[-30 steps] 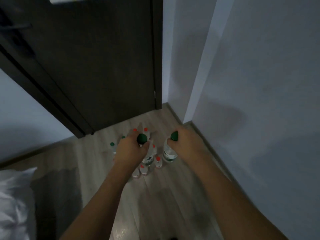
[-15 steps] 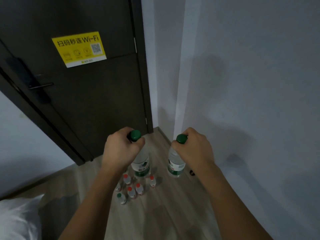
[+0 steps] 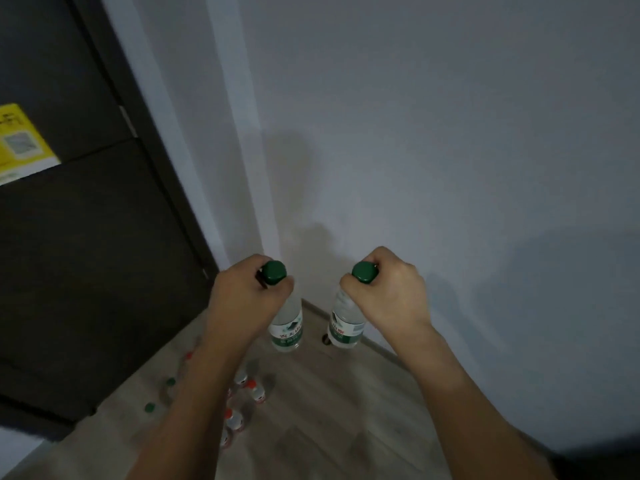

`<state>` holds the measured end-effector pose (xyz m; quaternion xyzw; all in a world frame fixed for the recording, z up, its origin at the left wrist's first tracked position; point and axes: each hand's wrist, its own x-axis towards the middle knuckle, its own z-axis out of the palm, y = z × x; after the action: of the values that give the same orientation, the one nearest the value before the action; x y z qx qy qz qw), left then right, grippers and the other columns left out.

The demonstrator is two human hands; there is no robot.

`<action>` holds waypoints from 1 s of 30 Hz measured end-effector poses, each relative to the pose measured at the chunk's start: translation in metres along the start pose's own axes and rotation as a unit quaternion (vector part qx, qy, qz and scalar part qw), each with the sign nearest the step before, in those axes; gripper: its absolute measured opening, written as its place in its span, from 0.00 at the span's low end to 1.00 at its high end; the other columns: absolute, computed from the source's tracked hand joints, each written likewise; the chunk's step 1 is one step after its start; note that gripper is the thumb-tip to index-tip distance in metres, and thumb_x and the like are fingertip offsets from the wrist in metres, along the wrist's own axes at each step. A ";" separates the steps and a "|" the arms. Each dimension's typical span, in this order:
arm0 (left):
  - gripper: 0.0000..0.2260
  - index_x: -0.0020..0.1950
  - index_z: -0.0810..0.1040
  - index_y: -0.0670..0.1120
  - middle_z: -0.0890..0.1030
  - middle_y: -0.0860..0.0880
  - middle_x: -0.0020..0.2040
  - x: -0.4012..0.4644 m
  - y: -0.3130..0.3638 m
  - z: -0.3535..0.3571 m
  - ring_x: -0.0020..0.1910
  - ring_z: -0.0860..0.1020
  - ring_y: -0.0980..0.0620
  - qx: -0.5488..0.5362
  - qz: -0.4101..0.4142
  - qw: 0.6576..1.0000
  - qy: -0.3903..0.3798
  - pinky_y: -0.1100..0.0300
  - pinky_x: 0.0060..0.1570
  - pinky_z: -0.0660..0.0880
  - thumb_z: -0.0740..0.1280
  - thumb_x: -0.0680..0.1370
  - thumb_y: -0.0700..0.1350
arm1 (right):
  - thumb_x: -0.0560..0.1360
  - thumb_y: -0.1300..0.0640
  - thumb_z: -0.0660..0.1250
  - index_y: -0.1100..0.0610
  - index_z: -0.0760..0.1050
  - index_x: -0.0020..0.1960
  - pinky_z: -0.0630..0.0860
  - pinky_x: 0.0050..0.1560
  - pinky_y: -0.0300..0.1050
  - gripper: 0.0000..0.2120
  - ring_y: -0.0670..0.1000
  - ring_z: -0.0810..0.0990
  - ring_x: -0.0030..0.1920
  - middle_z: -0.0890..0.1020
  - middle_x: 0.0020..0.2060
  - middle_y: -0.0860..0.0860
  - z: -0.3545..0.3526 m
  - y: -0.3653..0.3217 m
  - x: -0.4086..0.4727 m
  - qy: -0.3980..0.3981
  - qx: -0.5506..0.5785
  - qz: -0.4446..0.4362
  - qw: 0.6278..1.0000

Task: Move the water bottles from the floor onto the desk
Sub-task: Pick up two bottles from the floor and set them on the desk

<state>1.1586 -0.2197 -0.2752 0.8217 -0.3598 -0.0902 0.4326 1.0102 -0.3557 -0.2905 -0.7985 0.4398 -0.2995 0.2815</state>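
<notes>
Two fists do the work here, each curled tight around the neck of a bottle just under its green cap. The left hand [image 3: 247,299] wraps the left bottle [image 3: 286,327], fingers pressed together in a closed grip with the cap poking out above the knuckles; the right hand [image 3: 388,294] holds the right bottle [image 3: 344,325] the same way. Both bottles hang upright below the fists, clear of the wooden floor [image 3: 329,410], side by side but apart, near the corner where the pale wall [image 3: 450,150] meets the dark door [image 3: 86,254].

Lower and nearer, to the left of the forearms, a cluster of smaller bottles [image 3: 249,389] with red and green caps stands on the floor, partly hidden by the left arm and blurred. The desk is not in view.

The step in hand looks like carrying this pair away. To do it well, I judge the grip should stay firm under the cap's ridge so the weight cannot slip through, with the bottles kept vertical and apart to avoid knocking together, and the feet stepping clear of the floor cluster while turning.
</notes>
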 end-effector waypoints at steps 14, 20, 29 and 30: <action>0.08 0.39 0.79 0.53 0.80 0.57 0.31 -0.009 0.082 0.119 0.31 0.77 0.57 -0.081 0.175 0.969 -0.155 0.60 0.33 0.73 0.70 0.64 0.56 | 0.63 0.46 0.67 0.50 0.73 0.39 0.74 0.31 0.44 0.10 0.47 0.76 0.32 0.77 0.29 0.45 -0.133 0.068 -0.065 0.198 -0.064 0.147 0.967; 0.10 0.44 0.78 0.57 0.79 0.53 0.31 -0.060 0.139 0.179 0.32 0.78 0.51 -0.097 0.231 0.944 -0.217 0.55 0.36 0.76 0.70 0.65 0.56 | 0.64 0.47 0.68 0.51 0.73 0.40 0.73 0.33 0.45 0.10 0.48 0.76 0.34 0.77 0.30 0.45 -0.209 0.107 -0.124 0.274 -0.096 0.201 0.936; 0.07 0.39 0.79 0.54 0.79 0.59 0.32 -0.176 0.238 0.252 0.31 0.77 0.57 -0.104 0.315 0.901 -0.279 0.58 0.33 0.74 0.72 0.66 0.55 | 0.61 0.44 0.66 0.51 0.72 0.37 0.72 0.33 0.44 0.11 0.48 0.76 0.32 0.76 0.28 0.45 -0.318 0.169 -0.248 0.370 -0.126 0.275 0.879; 0.07 0.38 0.79 0.54 0.79 0.58 0.32 -0.189 0.247 0.259 0.32 0.77 0.57 -0.109 0.320 0.896 -0.288 0.58 0.34 0.74 0.72 0.66 0.55 | 0.61 0.44 0.65 0.51 0.73 0.37 0.72 0.32 0.44 0.12 0.47 0.76 0.32 0.76 0.28 0.45 -0.328 0.175 -0.259 0.377 -0.130 0.278 0.874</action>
<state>0.7763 -0.3511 -0.2721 0.5482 -0.7000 -0.2181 0.4024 0.5666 -0.2702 -0.2578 -0.4992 0.7514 -0.4272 0.0603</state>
